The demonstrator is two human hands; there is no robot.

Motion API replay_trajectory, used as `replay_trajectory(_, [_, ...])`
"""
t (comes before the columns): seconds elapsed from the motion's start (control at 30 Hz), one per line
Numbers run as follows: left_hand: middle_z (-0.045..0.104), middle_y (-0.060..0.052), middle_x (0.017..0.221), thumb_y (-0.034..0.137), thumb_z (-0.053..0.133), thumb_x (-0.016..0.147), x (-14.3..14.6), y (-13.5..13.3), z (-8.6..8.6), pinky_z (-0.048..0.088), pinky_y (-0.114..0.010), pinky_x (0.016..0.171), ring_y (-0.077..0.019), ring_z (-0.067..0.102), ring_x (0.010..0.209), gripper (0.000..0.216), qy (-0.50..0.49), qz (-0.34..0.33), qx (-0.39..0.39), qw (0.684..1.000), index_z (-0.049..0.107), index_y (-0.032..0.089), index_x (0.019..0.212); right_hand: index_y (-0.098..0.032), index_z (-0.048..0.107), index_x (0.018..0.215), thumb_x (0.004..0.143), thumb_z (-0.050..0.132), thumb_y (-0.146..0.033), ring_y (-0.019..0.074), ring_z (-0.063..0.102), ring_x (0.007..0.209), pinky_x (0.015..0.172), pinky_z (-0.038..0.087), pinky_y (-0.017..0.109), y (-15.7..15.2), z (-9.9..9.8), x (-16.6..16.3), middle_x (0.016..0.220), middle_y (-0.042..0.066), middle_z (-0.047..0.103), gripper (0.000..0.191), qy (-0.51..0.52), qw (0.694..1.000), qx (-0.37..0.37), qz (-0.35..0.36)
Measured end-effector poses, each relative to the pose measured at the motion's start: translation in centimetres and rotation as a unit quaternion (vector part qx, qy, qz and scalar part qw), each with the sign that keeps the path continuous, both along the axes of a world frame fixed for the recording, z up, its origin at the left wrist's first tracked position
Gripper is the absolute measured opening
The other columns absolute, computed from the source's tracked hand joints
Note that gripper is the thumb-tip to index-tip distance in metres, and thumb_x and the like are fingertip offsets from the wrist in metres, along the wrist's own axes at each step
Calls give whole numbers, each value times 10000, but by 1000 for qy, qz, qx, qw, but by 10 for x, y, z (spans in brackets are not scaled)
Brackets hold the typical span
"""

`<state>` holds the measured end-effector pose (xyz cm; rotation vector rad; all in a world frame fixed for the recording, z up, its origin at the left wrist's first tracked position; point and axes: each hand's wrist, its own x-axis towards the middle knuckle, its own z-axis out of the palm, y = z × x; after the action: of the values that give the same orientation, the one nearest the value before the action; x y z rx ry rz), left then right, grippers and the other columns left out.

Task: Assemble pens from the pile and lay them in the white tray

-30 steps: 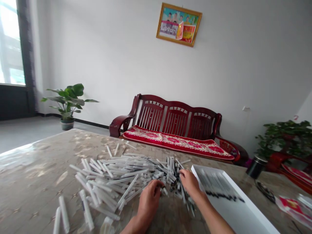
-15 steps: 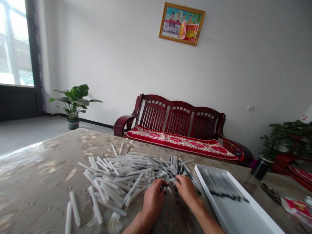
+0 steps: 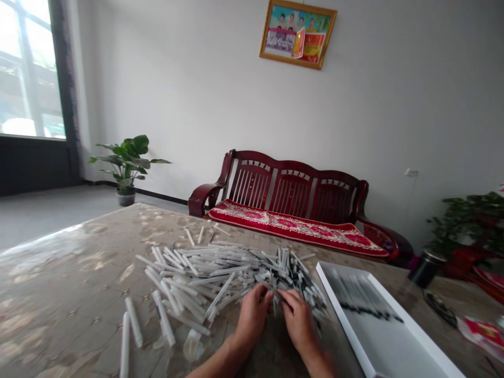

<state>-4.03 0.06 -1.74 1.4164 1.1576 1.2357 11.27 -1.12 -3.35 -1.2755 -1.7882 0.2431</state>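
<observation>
A heap of pale, slender pen-like tubes [image 3: 220, 265] lies across the table, with darker pieces mixed in at its right side. My left hand [image 3: 254, 312] is at the near edge of the heap, thumb and fingers pinched together. Close beside it, my right hand [image 3: 299, 320] is also pinched, its fingertips almost meeting the left ones. Whatever is between the fingertips is too small and blurred to name. To the right stands a shallow white box [image 3: 394, 299], in which a row of clear sticks with dark ends [image 3: 354, 289] lies side by side.
The patterned table [image 3: 90, 273] holds a few loose tubes [image 3: 134, 321] at the left front. A red packet [image 3: 486, 333] and a dark cable [image 3: 439, 310] lie at the right, near a black container [image 3: 426, 268]. A wooden bench [image 3: 291, 191] stands behind.
My right hand has moved left and closer to my left hand, and the fingertips of both have come together in front of the heap. The view has shifted slightly.
</observation>
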Motion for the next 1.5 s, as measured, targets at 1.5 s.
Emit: replay_trajectory(1.5, [674, 1, 786, 497, 603, 749, -1, 5, -1, 492, -262, 504, -179, 681, 603, 341, -217, 82, -114, 966, 498, 213, 904, -248, 643, 821, 899, 560, -278, 209, 614, 901, 729, 412, 290, -17, 28, 2, 923, 42, 667, 118, -268, 945, -65, -177])
